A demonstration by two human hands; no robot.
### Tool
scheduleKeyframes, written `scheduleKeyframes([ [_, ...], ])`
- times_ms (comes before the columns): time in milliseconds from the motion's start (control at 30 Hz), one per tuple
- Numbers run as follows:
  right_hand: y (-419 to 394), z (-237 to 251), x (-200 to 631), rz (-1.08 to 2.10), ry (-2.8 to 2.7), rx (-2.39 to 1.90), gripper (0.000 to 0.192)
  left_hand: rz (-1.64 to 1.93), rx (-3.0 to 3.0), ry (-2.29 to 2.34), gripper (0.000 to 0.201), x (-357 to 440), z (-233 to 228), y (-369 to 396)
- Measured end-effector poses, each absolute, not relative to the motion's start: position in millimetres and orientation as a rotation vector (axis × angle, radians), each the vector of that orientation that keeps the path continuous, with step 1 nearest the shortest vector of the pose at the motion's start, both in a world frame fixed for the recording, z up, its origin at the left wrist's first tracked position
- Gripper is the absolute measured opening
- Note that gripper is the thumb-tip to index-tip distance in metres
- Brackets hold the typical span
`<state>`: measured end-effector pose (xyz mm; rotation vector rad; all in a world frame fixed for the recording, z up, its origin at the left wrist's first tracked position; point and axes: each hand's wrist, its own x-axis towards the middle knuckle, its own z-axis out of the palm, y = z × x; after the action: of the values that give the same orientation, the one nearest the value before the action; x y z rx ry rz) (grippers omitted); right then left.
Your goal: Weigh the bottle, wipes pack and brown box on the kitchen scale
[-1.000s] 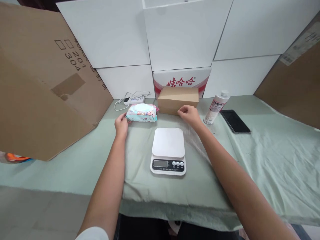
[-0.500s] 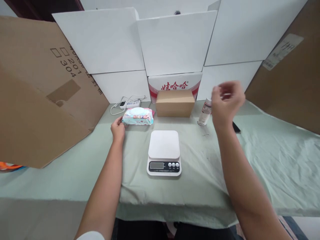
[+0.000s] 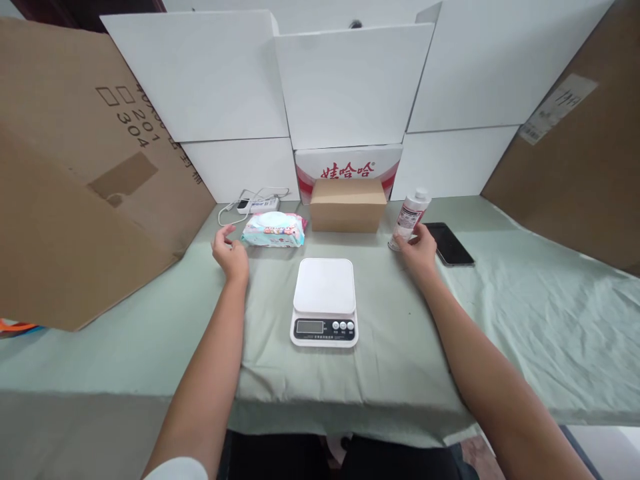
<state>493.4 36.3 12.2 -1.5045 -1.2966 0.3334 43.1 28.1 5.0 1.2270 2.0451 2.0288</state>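
Right hand (image 3: 419, 250) has dropped to the white, red-labelled bottle (image 3: 411, 217)

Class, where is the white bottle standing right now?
In the head view the white bottle stands right of centre, between the brown box and phone, touching the right hand.

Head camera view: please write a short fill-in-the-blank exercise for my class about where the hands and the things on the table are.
1. The right hand touches the base of the white ____, which stands beside a dark phone.
2. The left hand is open just left of the pack of ____.
3. The white scale lies between the two ____.
4. Behind the scale, a brown cardboard ____ rests on the green cloth.

Missing words: bottle; wet wipes; hands; box
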Motion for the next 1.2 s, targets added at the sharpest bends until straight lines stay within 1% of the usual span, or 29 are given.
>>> scheduleKeyframes([
  [100,17,33,474,0.364,-1.341,-1.329,0.052,2.041,1.228,2.045,0.054,45,3,30],
  [233,-20,52,431,0.52,-1.463,-1.117,0.046,2.069,1.292,2.008,0.05,50,3,29],
  [367,-52,49,389,0.636,-1.657,-0.996,0.046,2.045,1.369,1.8,0.035,65,9,20],
  [467,-63,39,372,0.63,-1.796,-0.932,0.049,1.899,1.535,1.595,0.019,83,11,11],
  [533,-65,33,366,0.626,-1.841,-0.906,0.049,1.781,1.669,1.457,0.014,95,10,7],
  [667,-63,25,361,0.668,-1.849,-0.853,0.045,1.609,1.843,1.225,0.013,109,4,8],
  [867,-61,25,358,0.774,-1.816,-0.954,0.046,1.377,1.878,1.215,0.014,108,0,12],
  [1000,-57,29,371,0.75,-1.799,-0.939,0.062,1.199,1.973,1.232,0.015,106,0,11],
  [1033,-54,30,377,0.728,-1.757,-0.94,0.063,1.143,1.998,1.234,0.016,105,0,11],
  [1067,-51,31,383,0.7,-1.699,-0.948,0.06,1.084,2.023,1.235,0.015,103,0,11],
  [1200,-34,30,406,0.574,-1.424,-1.044,0.033,0.93,2.08,1.254,0.014,98,-1,13],
])
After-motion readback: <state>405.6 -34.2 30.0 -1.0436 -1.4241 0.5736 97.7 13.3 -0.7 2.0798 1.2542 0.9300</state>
